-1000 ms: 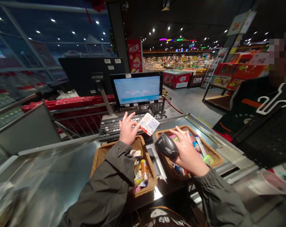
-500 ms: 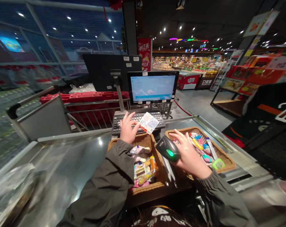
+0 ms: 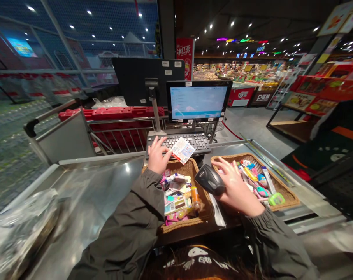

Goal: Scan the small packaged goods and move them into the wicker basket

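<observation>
Scanner (image 3: 209,179) gripped in right hand (image 3: 237,190) above wicker basket (image 3: 285,200) of packets (image 3: 252,175); card (image 3: 182,150) pinched narrowly by left hand (image 3: 158,155) over keyboard (image 3: 178,143), liable to be dropped on it if that fingertip hold slackens

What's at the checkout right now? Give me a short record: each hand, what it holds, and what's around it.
left hand: holds a card, above the keyboard
right hand: holds a barcode scanner, above the right basket
left basket: wicker, filled with small packets
right basket: wicker, holds small packaged items
screen: lit, behind the keyboard
counter: steel, under both baskets
</observation>
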Tool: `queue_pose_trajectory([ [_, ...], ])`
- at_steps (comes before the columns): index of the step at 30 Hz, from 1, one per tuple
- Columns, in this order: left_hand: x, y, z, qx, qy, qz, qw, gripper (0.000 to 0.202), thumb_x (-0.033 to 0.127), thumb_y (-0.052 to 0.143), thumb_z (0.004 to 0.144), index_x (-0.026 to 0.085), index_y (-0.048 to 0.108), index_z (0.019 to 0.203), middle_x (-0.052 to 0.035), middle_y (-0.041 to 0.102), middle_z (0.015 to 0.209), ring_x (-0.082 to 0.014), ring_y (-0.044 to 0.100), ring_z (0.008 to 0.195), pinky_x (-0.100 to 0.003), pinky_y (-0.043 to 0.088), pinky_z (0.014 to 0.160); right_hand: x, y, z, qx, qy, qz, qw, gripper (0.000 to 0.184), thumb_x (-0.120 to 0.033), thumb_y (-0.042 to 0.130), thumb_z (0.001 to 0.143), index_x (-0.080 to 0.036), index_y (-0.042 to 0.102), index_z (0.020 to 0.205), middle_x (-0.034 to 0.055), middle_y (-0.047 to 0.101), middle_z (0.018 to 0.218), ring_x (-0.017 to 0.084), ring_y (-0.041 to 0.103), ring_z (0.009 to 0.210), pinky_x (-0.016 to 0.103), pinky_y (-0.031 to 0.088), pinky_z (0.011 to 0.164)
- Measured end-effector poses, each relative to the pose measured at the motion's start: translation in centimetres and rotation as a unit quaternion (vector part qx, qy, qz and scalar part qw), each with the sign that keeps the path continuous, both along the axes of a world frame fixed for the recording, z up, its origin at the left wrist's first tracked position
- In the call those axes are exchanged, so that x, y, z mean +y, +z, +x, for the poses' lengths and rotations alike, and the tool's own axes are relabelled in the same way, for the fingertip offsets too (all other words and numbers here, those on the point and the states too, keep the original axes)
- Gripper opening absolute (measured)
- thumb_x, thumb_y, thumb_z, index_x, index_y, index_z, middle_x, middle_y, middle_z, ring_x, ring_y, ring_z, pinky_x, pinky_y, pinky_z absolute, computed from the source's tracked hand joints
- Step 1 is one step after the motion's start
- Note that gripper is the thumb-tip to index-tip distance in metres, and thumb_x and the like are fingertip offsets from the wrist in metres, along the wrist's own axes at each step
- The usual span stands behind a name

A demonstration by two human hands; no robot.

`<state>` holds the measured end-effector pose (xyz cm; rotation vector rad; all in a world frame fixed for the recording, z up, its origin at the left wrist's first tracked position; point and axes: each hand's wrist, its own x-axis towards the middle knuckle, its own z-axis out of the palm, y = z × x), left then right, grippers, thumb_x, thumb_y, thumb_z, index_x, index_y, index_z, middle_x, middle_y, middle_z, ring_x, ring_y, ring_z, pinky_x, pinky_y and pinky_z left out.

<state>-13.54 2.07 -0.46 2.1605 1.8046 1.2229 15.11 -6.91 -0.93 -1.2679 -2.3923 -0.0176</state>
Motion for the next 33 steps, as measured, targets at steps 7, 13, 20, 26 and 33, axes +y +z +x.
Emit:
queue_pose_trajectory([
  [7,-0.4,-2.7,-2.0,0.025,0.008,-0.024,0.999,0.019,0.029,0.057,0.084,0.021,0.064,0.068,-0.0038,0.054,0.143,-0.0308,0.028,0.145,-0.065,0.022,0.113,-0.1,-0.6,-0.6,0.001,0.008,-0.005,1.000,0.041,-0.023,0.060,0.075,-0.018,0.062,0.116,0.0177,0.050,0.139,0.041,0.031,0.142,0.074,0.013,0.112],
  [13,-0.6,-5.9,-2.7,0.060,0.004,-0.108,0.992,0.022,0.027,0.057,0.084,0.021,0.064,0.064,-0.0036,0.055,0.142,-0.0322,0.028,0.145,-0.068,0.021,0.112,-0.2,-0.3,-1.3,-0.005,0.010,-0.024,1.000,0.037,-0.023,0.061,0.073,-0.018,0.066,0.109,0.0180,0.051,0.139,0.041,0.032,0.140,0.075,0.015,0.110],
  [20,-1.1,-9.7,-1.1,0.110,-0.023,-0.204,0.972,0.020,0.026,0.059,0.082,0.022,0.068,0.064,-0.0017,0.058,0.139,-0.0299,0.030,0.145,-0.064,0.020,0.114,-0.3,-1.0,-1.5,-0.011,0.011,-0.030,0.999,0.036,-0.025,0.061,0.074,-0.017,0.066,0.109,0.0180,0.051,0.138,0.041,0.031,0.141,0.074,0.015,0.111],
  [26,-0.2,-12.6,1.1,0.144,-0.020,-0.223,0.964,0.021,0.028,0.058,0.083,0.023,0.071,0.068,-0.0019,0.059,0.139,-0.0275,0.032,0.144,-0.057,0.023,0.116,-0.5,-1.8,-1.2,-0.012,-0.012,-0.045,0.999,0.039,-0.026,0.061,0.073,-0.017,0.066,0.111,0.0184,0.051,0.138,0.041,0.032,0.140,0.072,0.017,0.111],
  [33,-0.1,-14.6,3.2,0.205,-0.036,-0.222,0.953,0.022,0.030,0.055,0.086,0.020,0.074,0.091,-0.0122,0.053,0.144,-0.0306,0.035,0.142,-0.058,0.021,0.116,-1.2,-2.2,0.5,-0.005,-0.043,-0.032,0.999,0.045,-0.030,0.061,0.075,-0.015,0.062,0.118,0.0191,0.050,0.139,0.041,0.033,0.140,0.070,0.018,0.112],
])
